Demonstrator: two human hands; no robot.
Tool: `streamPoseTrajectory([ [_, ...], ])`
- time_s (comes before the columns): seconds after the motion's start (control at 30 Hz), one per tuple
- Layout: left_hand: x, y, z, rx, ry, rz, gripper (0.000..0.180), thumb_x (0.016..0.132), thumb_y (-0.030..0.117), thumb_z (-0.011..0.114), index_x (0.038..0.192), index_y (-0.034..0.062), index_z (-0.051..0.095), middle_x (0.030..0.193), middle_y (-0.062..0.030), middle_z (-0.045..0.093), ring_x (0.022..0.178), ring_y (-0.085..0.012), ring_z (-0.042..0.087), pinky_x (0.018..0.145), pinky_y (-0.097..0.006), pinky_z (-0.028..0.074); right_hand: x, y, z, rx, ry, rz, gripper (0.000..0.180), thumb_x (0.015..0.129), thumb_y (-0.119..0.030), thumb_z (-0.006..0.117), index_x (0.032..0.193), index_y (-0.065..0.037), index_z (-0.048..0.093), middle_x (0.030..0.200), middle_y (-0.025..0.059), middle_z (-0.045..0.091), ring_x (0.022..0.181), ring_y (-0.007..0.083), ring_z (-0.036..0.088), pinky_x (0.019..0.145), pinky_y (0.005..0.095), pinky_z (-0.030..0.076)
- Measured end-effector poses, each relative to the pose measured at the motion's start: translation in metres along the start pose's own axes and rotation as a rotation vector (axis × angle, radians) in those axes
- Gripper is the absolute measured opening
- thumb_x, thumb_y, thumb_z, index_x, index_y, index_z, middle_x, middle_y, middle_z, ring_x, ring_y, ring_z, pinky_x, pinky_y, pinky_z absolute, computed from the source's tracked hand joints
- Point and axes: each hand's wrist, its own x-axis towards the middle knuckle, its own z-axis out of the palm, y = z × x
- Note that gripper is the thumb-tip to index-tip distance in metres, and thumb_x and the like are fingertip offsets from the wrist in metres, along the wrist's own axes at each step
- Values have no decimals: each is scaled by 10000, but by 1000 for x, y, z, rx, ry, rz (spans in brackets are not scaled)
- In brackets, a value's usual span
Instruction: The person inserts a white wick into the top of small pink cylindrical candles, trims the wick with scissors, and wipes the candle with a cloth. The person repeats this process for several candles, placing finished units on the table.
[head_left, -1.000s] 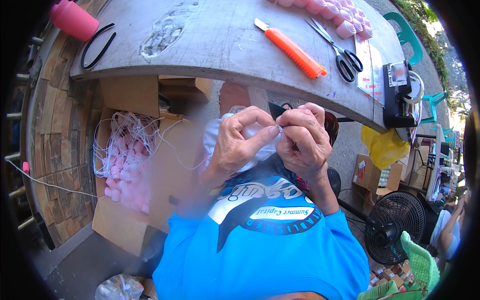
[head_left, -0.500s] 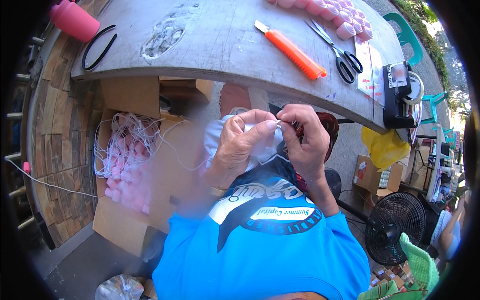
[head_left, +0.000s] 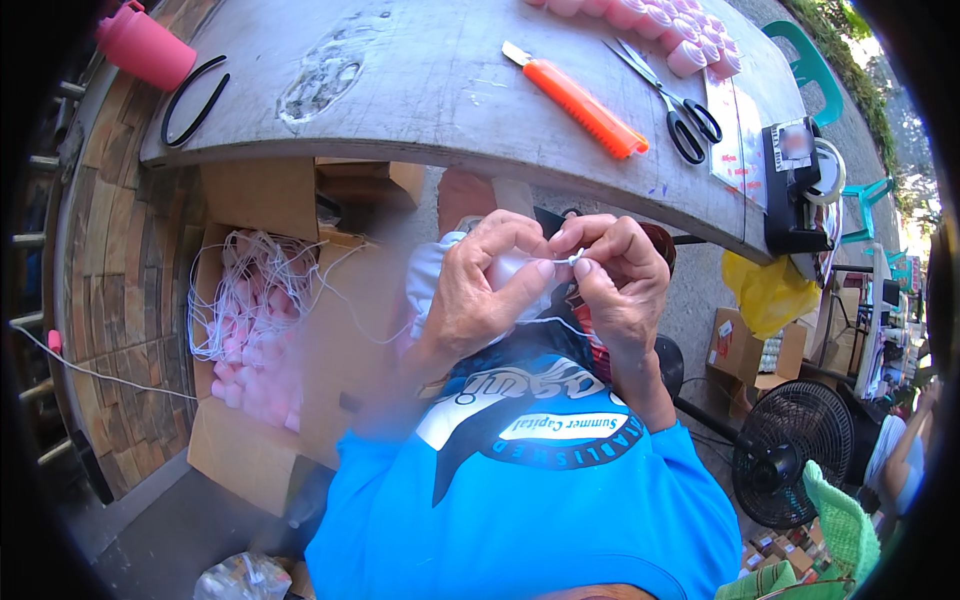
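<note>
A thin white cord [head_left: 573, 260] is stretched between my two hands above my lap, with a small loop or knot in it. My left hand [head_left: 475, 285] pinches one side between thumb and forefinger. The other side is pinched in my right hand [head_left: 627, 288], close to the loop. A loose length of cord hangs below the hands and curves across my lap. Behind my left fingers lies something pale and whitish, mostly covered, so I cannot make out its kind. To the left, a cardboard box [head_left: 240, 455] contains many pink pieces [head_left: 255, 370] and tangled white cords [head_left: 262, 265].
On the grey table [head_left: 420, 110] lie an orange utility knife [head_left: 585, 108], scissors [head_left: 672, 105], a black strap [head_left: 180, 105], a pink tumbler [head_left: 146, 50] and rows of pink rolls [head_left: 685, 55]. A black tape dispenser [head_left: 795, 190] sits at the right corner, a fan [head_left: 795, 450] below.
My hands have moved slightly apart, the right one shifting rightward. The cord between them is now drawn out and its loop shows more clearly.
</note>
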Motion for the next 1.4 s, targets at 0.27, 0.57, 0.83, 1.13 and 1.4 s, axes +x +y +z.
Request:
streamPoseTrajectory([
  [0.27, 4, -9, -6, -109, -19, 29, 82, 840, 96, 635, 809, 31, 596, 918, -74, 576, 955, -168, 548, 890, -316, 394, -1, 4, -4, 464, -11, 182, 130, 815, 118, 503, 763, -1, 493, 928, 140, 591, 703, 120, 596, 616, 249, 522],
  [0.57, 11, -14, -1, -407, 163, 96, 92, 932, 129, 587, 888, 48, 585, 957, -35, 568, 744, -53, 519, 677, -207, 404, 2, 8, 7, 313, 64, 91, 173, 841, -10, 629, 996, 13, 554, 968, 98, 583, 773, 141, 598, 690, 260, 501],
  [0.83, 7, -5, 7, -136, 81, 222, 384, 906, 203, 631, 1243, 81, 492, 1007, -82, 597, 931, -126, 597, 809, -246, 477, -7, 18, 4, -324, -245, 320, 256, 910, -88, 594, 1142, 17, 624, 826, 84, 656, 723, 127, 624, 635, 260, 495],
  [1.13, 3, -9, -24, -606, -139, -147, 454, 916, 197, 614, 1294, 5, 452, 1041, -113, 607, 927, -168, 652, 769, -387, 613, 9, 16, -35, 435, -252, 201, 306, 978, -220, 519, 921, 50, 653, 983, 143, 605, 876, 158, 571, 763, 289, 434],
  [1.4, 2, -18, -22, -1118, -448, -259, 381, 941, 269, 527, 1237, 30, 512, 1107, -213, 565, 805, -192, 634, 788, -408, 594, 7, 22, -13, 1033, -143, 161, 328, 1011, -246, 442, 1183, -25, 611, 1196, 105, 562, 1100, 259, 571, 1012, 468, 451],
])
